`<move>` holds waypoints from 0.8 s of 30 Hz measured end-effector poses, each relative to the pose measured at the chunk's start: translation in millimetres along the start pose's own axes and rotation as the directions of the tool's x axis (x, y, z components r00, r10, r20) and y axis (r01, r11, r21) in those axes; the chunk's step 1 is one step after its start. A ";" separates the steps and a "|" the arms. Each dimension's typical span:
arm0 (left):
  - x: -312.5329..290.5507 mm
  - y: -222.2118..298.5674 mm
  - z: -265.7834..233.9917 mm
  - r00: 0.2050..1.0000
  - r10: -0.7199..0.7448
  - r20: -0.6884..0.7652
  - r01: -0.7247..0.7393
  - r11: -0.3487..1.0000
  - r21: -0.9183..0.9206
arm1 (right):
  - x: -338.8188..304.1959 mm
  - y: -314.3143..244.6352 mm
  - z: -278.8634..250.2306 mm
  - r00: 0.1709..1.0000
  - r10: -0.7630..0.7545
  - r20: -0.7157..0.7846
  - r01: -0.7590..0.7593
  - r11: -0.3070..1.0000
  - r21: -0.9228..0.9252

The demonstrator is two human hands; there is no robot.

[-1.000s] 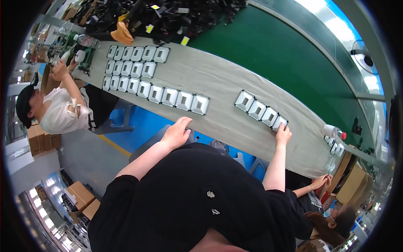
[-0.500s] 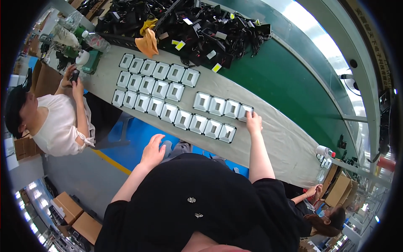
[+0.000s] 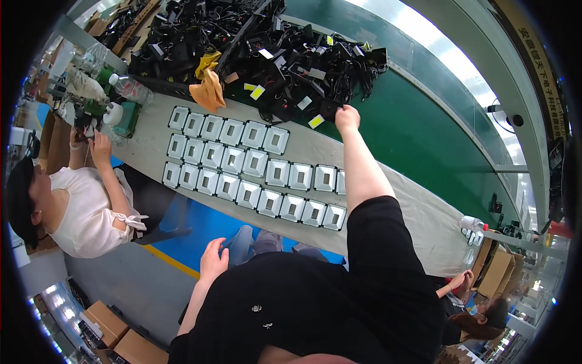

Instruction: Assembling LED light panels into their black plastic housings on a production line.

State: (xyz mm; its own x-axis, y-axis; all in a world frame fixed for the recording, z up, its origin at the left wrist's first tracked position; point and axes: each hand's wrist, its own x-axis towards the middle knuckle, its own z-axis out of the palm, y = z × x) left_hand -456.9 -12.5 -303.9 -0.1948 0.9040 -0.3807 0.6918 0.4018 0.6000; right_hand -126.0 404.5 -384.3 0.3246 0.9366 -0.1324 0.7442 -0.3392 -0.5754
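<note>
At the pile's near edge, my right hand (image 3: 347, 119) is closed on a black cabled housing (image 3: 330, 109); the fingertips are partly hidden. Below my outstretched arm, silvery-white square lamp reflectors with black corners (image 3: 232, 159) lie in three rows, each with a square opening. The right end of the middle row (image 3: 325, 178) is partly covered by that arm. My left hand (image 3: 213, 259) hangs in front of the table's near side, fingers apart and nothing in them.
Black housings with cables (image 3: 291, 67) are heaped along the far side, beside a yellow-orange cloth (image 3: 208, 90). A plastic bottle (image 3: 473, 222) stands at the right end. One person (image 3: 91, 206) works at the left, another (image 3: 479, 321) sits at the lower right. Cartons (image 3: 106, 321) stand lower left.
My right hand has left the last reflector and reached forward to the black pile. The separate group of reflectors has slid left against the middle row. My left hand stays low.
</note>
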 end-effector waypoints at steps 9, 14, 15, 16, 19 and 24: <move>13.1 85.4 14.2 0.992 0.125 -0.021 -0.127 0.985 -0.121 | -35.0 117.0 -234.5 0.990 0.127 -0.069 0.018 0.368 0.930; 16.1 177.6 45.2 0.957 0.288 0.045 -0.270 0.934 -0.233 | -98.0 154.1 -356.4 0.972 0.108 -0.208 0.106 0.588 0.802; 13.9 192.3 56.1 0.943 0.327 0.065 -0.293 0.906 -0.307 | -115.2 154.4 -372.9 0.976 0.056 -0.209 0.124 0.645 0.754; 9.4 219.5 61.6 0.932 0.338 0.130 -0.265 0.881 -0.393 | -133.5 146.2 -392.5 0.987 0.017 -0.160 0.102 0.699 0.707; -13.5 314.9 72.0 0.811 0.483 0.329 -0.216 0.770 -0.600 | -186.0 147.3 -433.8 0.986 -0.010 -0.169 0.125 0.718 0.685; -75.4 463.0 79.2 0.553 0.769 0.322 -0.245 0.519 -0.819 | -266.6 138.5 -496.2 0.953 -0.238 -0.189 0.298 0.856 0.422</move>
State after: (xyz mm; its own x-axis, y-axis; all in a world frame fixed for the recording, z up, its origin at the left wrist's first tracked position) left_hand -66.8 93.8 -53.1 0.6476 0.7616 0.0244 -0.1629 0.1071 0.9808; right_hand 180.2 64.1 -28.2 0.2422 0.9563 0.1638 0.4873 0.0261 -0.8728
